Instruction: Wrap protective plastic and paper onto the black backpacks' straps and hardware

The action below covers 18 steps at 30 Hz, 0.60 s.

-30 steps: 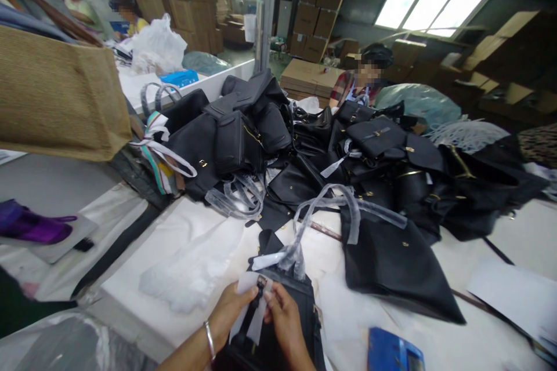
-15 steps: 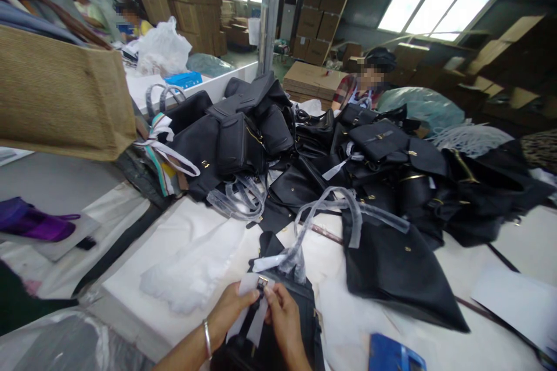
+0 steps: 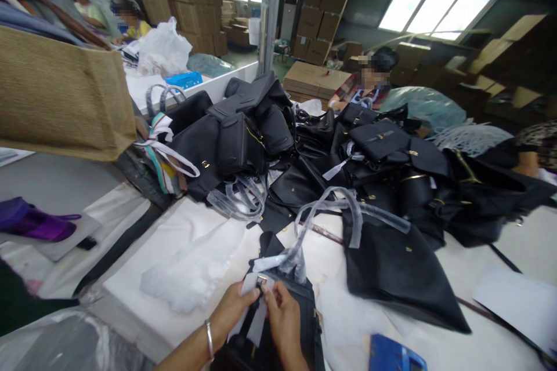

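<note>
A black handbag [image 3: 307, 300] lies on the table right before me, its handles [image 3: 298, 255] wrapped in clear plastic. Across its front runs a black strap [image 3: 251, 317] with a gold buckle [image 3: 261, 280], and white paper [image 3: 257, 327] sits beneath it. My left hand [image 3: 235, 308], with a silver bangle at the wrist, is closed on the strap and paper, its thumb just below the buckle. From the other side my right hand [image 3: 284, 314] pinches the strap close to the buckle; its fingertips partly hide what they grip.
Black bags [image 3: 243, 139] are heaped across the table's far side. A flat black tote [image 3: 400, 266] lies to my right, near a blue object [image 3: 394, 353]. White sheeting [image 3: 187, 278] is at left, beside a burlap bag [image 3: 65, 93]. Co-workers sit beyond the heap.
Both hands stay at the buckle with only slight shifts of the fingers. A co-worker's arm has come into view at the far right, and the person opposite has moved a little.
</note>
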Available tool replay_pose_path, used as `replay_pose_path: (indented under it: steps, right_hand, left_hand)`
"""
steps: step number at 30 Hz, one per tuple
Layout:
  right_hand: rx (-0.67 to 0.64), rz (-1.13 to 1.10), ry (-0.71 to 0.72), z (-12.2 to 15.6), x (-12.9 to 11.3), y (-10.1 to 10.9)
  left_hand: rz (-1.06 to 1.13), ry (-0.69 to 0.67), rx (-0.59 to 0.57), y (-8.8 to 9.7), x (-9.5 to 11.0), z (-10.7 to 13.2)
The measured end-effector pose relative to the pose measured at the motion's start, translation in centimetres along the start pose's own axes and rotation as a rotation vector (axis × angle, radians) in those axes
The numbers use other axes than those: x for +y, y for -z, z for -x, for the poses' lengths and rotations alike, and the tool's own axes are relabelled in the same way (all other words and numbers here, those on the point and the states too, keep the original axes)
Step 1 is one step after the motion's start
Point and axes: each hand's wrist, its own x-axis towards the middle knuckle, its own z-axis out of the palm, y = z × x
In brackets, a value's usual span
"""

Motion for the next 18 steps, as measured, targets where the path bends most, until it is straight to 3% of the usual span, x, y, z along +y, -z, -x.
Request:
replay_pose_path:
  steps: [10, 12, 15, 18]
  right_hand:
    - [0.029, 0.196, 0.128, 0.8, -0.4, 0.0]
    - [-0.089, 0.103, 0.125, 0.7, -0.7, 0.8]
    - [-0.366, -0.197, 0.037, -0.1, -0.7, 2.4]
    - [-0.422, -0.433, -0.108, -1.3, 0.1, 3.3]
  left_hand:
    - [-0.132, -0.067, 0.087, -0.5, -1.5, -0.5]
    - [-0.135, -0.063, 0.093, -0.5, -1.8, -0.6]
    - [-0.131, -0.04, 0.04, -0.3, -2.2, -0.6]
    - [-0.118, -0.021, -0.057, -0.1, -2.5, -0.7]
